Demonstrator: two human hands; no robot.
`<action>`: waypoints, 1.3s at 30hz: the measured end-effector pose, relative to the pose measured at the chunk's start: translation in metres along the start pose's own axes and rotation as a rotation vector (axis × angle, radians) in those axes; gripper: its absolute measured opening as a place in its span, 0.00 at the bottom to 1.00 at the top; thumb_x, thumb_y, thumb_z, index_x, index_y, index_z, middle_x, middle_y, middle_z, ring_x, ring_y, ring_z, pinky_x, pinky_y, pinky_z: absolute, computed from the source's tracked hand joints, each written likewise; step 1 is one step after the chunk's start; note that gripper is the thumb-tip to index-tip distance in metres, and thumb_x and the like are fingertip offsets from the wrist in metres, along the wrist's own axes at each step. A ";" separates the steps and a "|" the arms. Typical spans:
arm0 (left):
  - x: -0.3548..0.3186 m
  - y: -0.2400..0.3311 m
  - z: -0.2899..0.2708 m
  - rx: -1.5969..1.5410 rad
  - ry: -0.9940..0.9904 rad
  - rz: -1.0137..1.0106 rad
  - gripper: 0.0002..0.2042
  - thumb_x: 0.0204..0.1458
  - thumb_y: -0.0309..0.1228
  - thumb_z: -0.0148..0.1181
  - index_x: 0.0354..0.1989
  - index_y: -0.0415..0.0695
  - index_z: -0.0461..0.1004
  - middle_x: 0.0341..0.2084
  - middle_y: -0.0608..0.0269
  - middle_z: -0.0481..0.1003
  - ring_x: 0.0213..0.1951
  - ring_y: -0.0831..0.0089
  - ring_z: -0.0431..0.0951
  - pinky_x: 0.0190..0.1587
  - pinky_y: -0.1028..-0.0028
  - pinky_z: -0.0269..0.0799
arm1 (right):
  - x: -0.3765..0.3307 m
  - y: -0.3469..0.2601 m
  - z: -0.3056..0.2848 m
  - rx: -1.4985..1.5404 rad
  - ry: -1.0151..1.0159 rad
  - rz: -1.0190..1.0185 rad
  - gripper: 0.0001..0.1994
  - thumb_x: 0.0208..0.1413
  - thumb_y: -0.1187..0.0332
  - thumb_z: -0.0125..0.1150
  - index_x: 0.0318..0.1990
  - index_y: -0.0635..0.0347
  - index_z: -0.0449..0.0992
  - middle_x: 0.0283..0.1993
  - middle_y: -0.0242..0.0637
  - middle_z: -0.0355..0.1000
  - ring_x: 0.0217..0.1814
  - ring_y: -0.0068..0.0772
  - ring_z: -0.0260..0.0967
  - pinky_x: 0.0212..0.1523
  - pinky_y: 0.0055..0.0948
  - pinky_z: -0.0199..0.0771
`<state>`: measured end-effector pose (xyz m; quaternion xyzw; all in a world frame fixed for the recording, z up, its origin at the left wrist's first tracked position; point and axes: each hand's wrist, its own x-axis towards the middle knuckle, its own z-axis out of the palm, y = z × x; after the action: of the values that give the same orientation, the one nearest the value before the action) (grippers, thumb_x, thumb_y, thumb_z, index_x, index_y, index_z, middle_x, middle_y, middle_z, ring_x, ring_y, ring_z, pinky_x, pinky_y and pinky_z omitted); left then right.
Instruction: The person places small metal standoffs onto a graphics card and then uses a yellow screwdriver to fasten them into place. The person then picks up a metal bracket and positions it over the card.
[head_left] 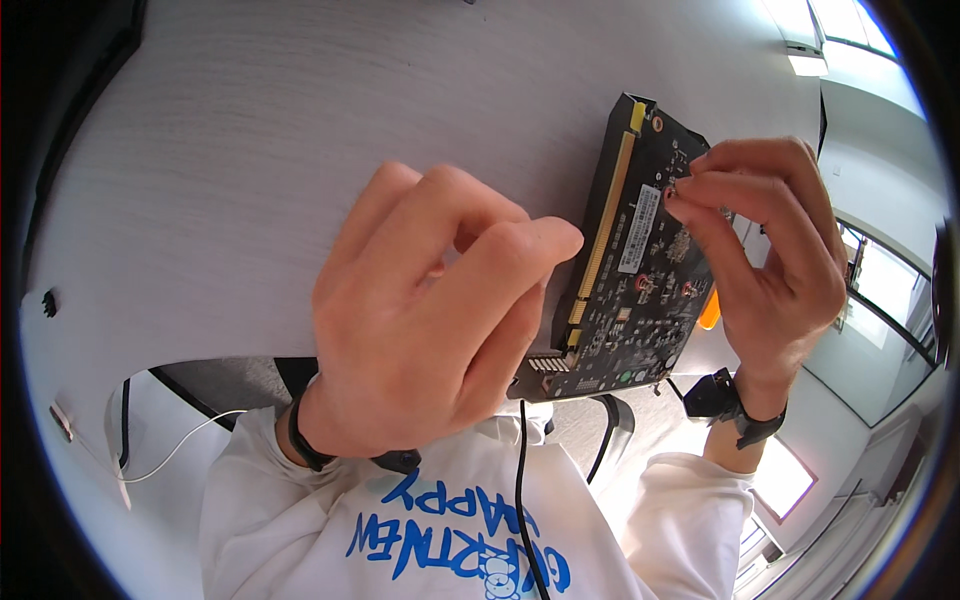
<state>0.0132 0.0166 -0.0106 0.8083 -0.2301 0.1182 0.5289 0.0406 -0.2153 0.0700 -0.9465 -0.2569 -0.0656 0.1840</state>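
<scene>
A dark, rectangular printed circuit board with a black casing along its side (615,300) is lying on the pale grey table (220,180), right of centre in the frame, slanting with its top end toward the upper right. Its component side is facing up, showing a gold edge connector (606,228), a white rectangular label (638,230) and small metal fasteners ringed in red (645,285). At its lower end a slotted silver metal bracket (550,365) is pointing toward the person.

To my eye, the person is doing fine fingertip work on the upper right part of the board; the next move is probably calling for a precise pinch there while the board is staying steady.

The right hand (785,260) is bending over that part, thumb and nearest fingers almost meeting in a narrow pinch; whether they are holding something tiny or touching the surface, I cannot tell. The left hand (420,310) is curling loosely left of the board, its index finger pointing at the connector side; its palm is hiding from view, so I cannot tell whether it is gripping anything.

Further out, an orange object (711,312) is peeking from behind the board's right edge, and a thin black cable (521,470) is hanging over the white shirt (280,540) at bottom centre.
</scene>
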 end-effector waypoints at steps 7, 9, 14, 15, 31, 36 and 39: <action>-0.002 -0.002 -0.001 -0.014 0.013 0.003 0.17 0.43 0.12 0.58 0.39 0.45 0.84 0.28 0.67 0.75 0.27 0.74 0.68 0.25 0.76 0.60 | 0.001 0.001 -0.001 -0.005 -0.019 -0.030 0.11 0.40 0.84 0.76 0.33 0.62 0.83 0.39 0.41 0.78 0.38 0.31 0.79 0.34 0.25 0.79; -0.002 -0.003 -0.001 -0.016 0.015 0.009 0.17 0.43 0.12 0.58 0.39 0.45 0.84 0.27 0.67 0.75 0.27 0.74 0.68 0.25 0.76 0.59 | 0.002 0.001 -0.001 0.000 -0.029 -0.036 0.11 0.40 0.84 0.77 0.32 0.62 0.83 0.39 0.41 0.78 0.38 0.30 0.79 0.33 0.24 0.78; -0.002 -0.005 -0.002 -0.021 0.028 0.021 0.17 0.42 0.12 0.58 0.39 0.45 0.84 0.27 0.67 0.75 0.27 0.74 0.68 0.25 0.76 0.59 | 0.002 0.001 -0.002 0.021 -0.044 -0.028 0.11 0.40 0.83 0.77 0.33 0.61 0.84 0.38 0.41 0.78 0.38 0.30 0.78 0.33 0.24 0.76; -0.002 -0.004 -0.003 -0.020 0.026 0.023 0.17 0.42 0.12 0.58 0.39 0.44 0.84 0.27 0.67 0.75 0.27 0.74 0.68 0.25 0.76 0.59 | 0.001 0.001 -0.002 0.023 -0.045 -0.026 0.11 0.40 0.83 0.77 0.33 0.61 0.84 0.38 0.41 0.78 0.38 0.30 0.78 0.33 0.24 0.76; -0.005 -0.005 -0.008 -0.024 0.022 0.018 0.17 0.42 0.12 0.58 0.39 0.44 0.84 0.28 0.66 0.76 0.27 0.75 0.69 0.25 0.77 0.62 | 0.006 -0.005 0.003 -0.021 -0.075 -0.032 0.13 0.37 0.79 0.79 0.34 0.61 0.85 0.39 0.39 0.79 0.41 0.33 0.78 0.38 0.29 0.81; 0.000 -0.003 -0.006 -0.006 -0.023 0.000 0.17 0.43 0.12 0.58 0.39 0.43 0.84 0.29 0.65 0.76 0.27 0.74 0.70 0.25 0.77 0.62 | 0.007 0.002 -0.006 -0.024 -0.085 -0.033 0.15 0.37 0.77 0.81 0.36 0.61 0.85 0.42 0.40 0.79 0.42 0.34 0.79 0.39 0.29 0.82; -0.001 -0.002 -0.005 -0.009 -0.015 -0.018 0.16 0.45 0.12 0.59 0.40 0.43 0.84 0.29 0.64 0.76 0.28 0.74 0.71 0.25 0.77 0.63 | 0.003 0.002 -0.013 -0.023 -0.084 -0.021 0.16 0.37 0.77 0.81 0.38 0.61 0.84 0.44 0.42 0.79 0.43 0.35 0.79 0.40 0.30 0.81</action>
<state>0.0140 0.0219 -0.0110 0.8087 -0.2273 0.1064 0.5320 0.0437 -0.2203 0.0825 -0.9478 -0.2734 -0.0308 0.1613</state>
